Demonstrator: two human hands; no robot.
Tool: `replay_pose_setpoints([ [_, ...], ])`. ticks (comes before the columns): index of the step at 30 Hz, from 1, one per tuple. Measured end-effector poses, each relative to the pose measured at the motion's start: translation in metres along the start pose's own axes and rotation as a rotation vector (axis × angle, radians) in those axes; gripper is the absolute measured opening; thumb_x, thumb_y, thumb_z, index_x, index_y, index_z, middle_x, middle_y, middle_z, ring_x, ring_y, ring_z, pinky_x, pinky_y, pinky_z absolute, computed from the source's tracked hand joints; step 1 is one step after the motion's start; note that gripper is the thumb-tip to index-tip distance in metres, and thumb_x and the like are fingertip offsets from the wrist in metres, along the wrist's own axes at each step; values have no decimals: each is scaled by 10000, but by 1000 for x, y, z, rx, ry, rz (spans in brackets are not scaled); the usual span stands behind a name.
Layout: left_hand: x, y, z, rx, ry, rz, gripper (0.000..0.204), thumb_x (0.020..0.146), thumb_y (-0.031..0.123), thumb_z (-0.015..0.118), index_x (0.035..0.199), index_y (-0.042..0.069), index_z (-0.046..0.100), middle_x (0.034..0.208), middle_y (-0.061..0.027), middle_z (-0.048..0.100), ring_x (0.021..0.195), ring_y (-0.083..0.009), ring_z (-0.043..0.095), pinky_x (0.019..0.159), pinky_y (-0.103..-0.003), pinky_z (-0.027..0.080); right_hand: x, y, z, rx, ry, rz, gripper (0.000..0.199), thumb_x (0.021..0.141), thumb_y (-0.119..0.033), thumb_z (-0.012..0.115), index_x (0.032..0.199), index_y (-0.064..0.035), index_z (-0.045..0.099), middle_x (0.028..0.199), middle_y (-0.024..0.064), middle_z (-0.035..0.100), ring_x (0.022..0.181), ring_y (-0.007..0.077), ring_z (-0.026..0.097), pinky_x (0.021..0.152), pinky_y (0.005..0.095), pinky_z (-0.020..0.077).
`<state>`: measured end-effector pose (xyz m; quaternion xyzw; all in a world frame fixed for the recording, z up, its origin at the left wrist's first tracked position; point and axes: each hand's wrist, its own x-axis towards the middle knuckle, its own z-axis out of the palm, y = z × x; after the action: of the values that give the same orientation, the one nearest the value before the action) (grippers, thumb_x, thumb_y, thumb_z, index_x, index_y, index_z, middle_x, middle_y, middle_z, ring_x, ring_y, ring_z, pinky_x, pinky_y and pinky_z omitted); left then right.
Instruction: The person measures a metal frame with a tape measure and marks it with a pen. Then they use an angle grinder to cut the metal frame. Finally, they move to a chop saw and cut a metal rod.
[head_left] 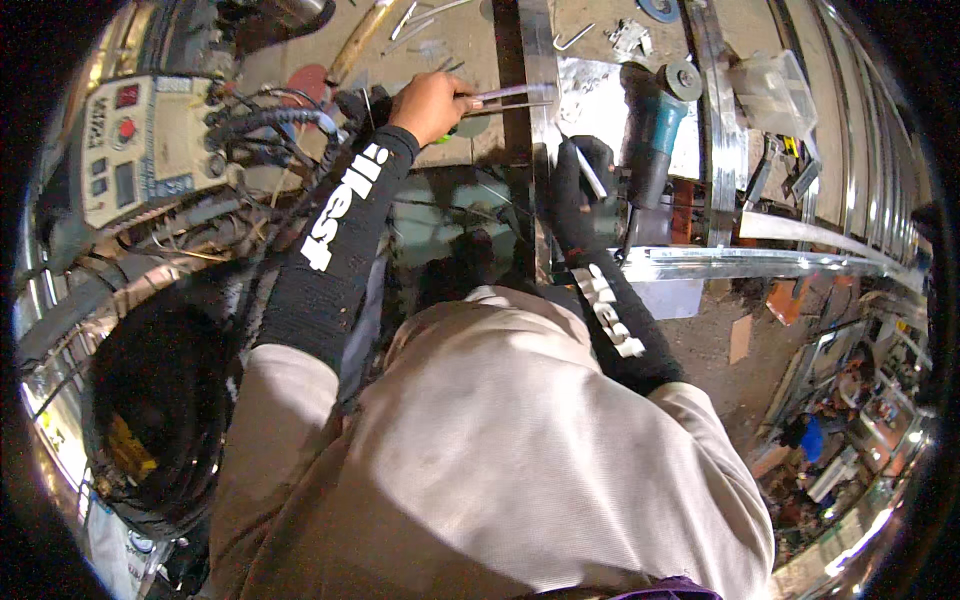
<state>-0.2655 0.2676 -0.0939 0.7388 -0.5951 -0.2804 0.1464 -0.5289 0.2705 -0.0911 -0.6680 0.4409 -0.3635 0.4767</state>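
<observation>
The left hand (432, 103), bare below a black printed sleeve, is clamped on a pair of thin metal rods (510, 98) whose tips reach across to the upright steel bar (540, 150) — the polished strip that runs down the middle of the view. Just on the other side of that bar the right hand (578, 190), in a black glove, is closed round a slim pale stick (590, 177) that slants up out of its grip, close against the bar's edge. Right of the bar, just beside the gloved hand, a teal-bodied angle grinder (655, 125) lies with its disc end pointing away from the person. From the bar's lower end a second shiny steel bar (740, 262) branches off to the right. Far to the left of the bar stands a beige welding machine (140, 150), with black cables (265, 125) looping from it toward the left hand.
</observation>
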Motion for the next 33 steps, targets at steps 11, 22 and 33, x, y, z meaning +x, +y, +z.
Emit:
replay_pose_setpoints([
  [11,91,-53,-48,-755,524,-220,622,757,330,905,1219,4,645,1103,-131,694,949,-259,670,834,-415,548,-84,-10,-76,402,130,362,203,978,-104,625,1165,-30,599,978,64,658,876,163,641,768,313,525],
  [22,15,66,-43,293,887,171,535,845,407,783,1228,54,662,1293,-161,589,1149,-338,585,916,-508,507,-38,-52,-92,584,297,141,216,1013,-119,582,1214,-39,577,1016,54,642,909,152,626,787,309,522],
  [33,-118,153,23,-1229,192,50,236,879,-5,680,1106,-65,693,1027,-76,743,886,-147,672,805,-304,534,-9,-116,-5,484,82,-108,212,1082,-210,490,1167,-60,614,1011,-1,599,924,92,553,828,256,479],
])
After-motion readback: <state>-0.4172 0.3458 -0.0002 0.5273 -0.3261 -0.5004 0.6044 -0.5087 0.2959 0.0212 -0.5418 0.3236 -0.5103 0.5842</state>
